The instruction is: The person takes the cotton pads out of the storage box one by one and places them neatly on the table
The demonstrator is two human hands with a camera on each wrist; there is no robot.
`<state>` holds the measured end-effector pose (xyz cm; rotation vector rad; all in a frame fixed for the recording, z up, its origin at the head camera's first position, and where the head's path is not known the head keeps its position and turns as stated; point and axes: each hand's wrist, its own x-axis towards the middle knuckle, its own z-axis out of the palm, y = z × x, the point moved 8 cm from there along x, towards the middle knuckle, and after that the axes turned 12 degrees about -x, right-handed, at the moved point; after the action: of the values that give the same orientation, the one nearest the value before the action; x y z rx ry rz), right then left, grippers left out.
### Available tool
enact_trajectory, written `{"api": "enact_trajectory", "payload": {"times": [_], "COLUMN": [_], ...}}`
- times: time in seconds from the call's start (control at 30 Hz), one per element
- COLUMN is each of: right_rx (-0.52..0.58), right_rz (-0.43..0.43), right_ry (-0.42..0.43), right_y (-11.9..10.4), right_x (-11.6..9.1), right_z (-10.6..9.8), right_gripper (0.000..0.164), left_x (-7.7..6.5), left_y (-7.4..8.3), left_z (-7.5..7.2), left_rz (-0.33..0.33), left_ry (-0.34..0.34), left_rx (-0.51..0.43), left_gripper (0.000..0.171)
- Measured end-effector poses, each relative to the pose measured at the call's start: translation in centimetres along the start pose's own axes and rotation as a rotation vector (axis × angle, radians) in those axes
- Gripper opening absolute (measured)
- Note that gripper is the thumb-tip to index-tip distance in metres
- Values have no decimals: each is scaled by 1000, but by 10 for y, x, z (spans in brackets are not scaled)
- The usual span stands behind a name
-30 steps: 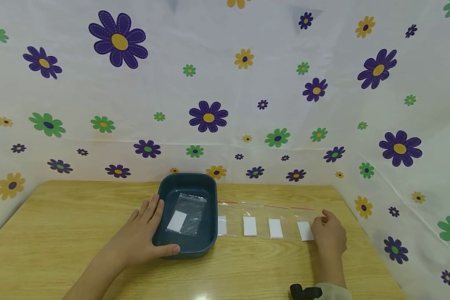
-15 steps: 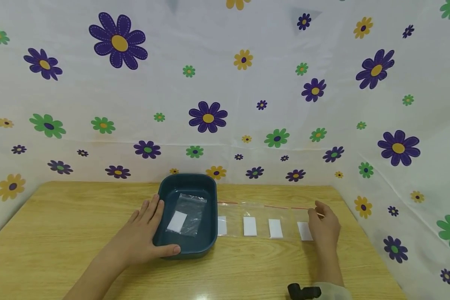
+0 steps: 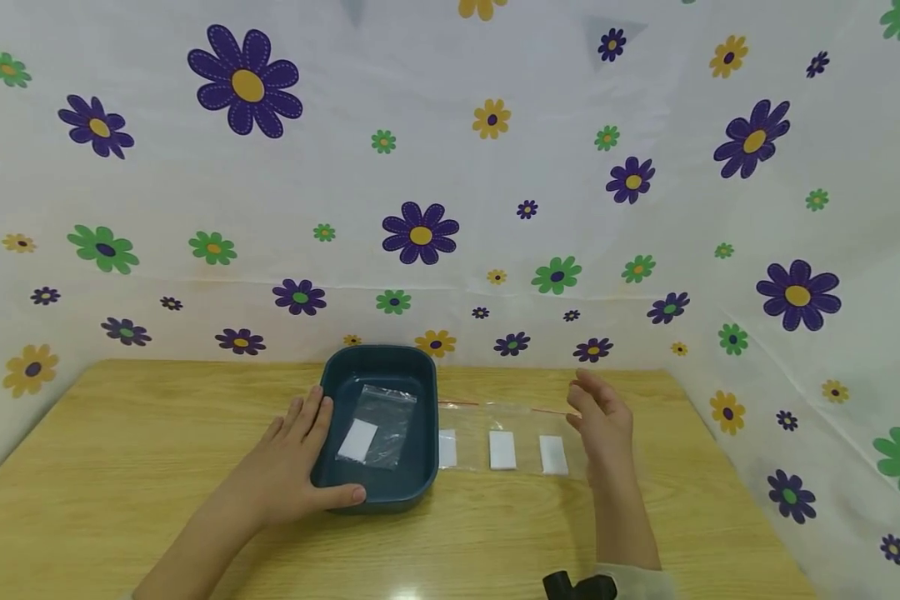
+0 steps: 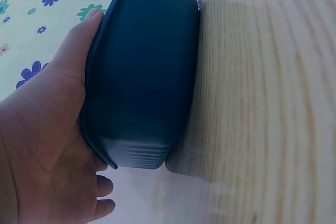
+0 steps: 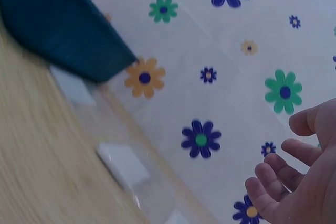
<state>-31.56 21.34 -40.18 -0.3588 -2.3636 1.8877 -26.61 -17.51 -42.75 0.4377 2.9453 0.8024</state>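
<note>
My left hand point(image 3: 288, 467) rests on the left rim of a dark blue-green tray point(image 3: 429, 417), fingers extended and thumb over the near rim. Inside the tray lies a clear zip bag point(image 3: 393, 425) with a white card-like piece point(image 3: 357, 440) in it. To the tray's right, several similar bags lie in a row; one bag point(image 3: 521, 429) shows a white piece point(image 3: 502, 450), the neighbouring bag another white piece point(image 3: 553, 455). My right hand point(image 3: 606, 421) hovers over the row's right end, fingers loosely bent, nothing visible in them; the right wrist view shows the same right hand point(image 5: 299, 182). It hides the rightmost bag.
A wooden table point(image 3: 157, 433) carries everything. White cloth with printed flowers point(image 3: 420, 233) hangs along its back and right side. The tray partly covers the nearest bag's piece point(image 3: 447, 448). A black device point(image 3: 581, 587) sits at the right wrist.
My right hand has moved left and up from beside the rightmost bag, and its fingers have loosened. My left hand stays on the tray. The head view has shifted slightly.
</note>
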Motion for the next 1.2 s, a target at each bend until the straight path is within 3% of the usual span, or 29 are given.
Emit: {"api": "enact_trajectory", "payload": {"times": [0.33, 0.57, 0.93, 1.2], "right_rx": [306, 220, 304, 336], "right_rz": [-11, -58, -9, 15], "right_ry": [-55, -188, -372, -445], "right_y": [-34, -33, -29, -30], "right_x": [-11, -24, -33, -41], "right_z": [65, 107, 145, 164], "right_gripper": [32, 33, 37, 41], "left_x": [0, -1, 0, 0], "left_y": [-3, 2, -4, -3], "left_z": [3, 6, 6, 2], "left_rz": [8, 16, -3, 6], "left_ry": [-7, -3, 9, 21], "left_rx": [10, 2, 7, 15], "left_gripper": [132, 131, 132, 130]}}
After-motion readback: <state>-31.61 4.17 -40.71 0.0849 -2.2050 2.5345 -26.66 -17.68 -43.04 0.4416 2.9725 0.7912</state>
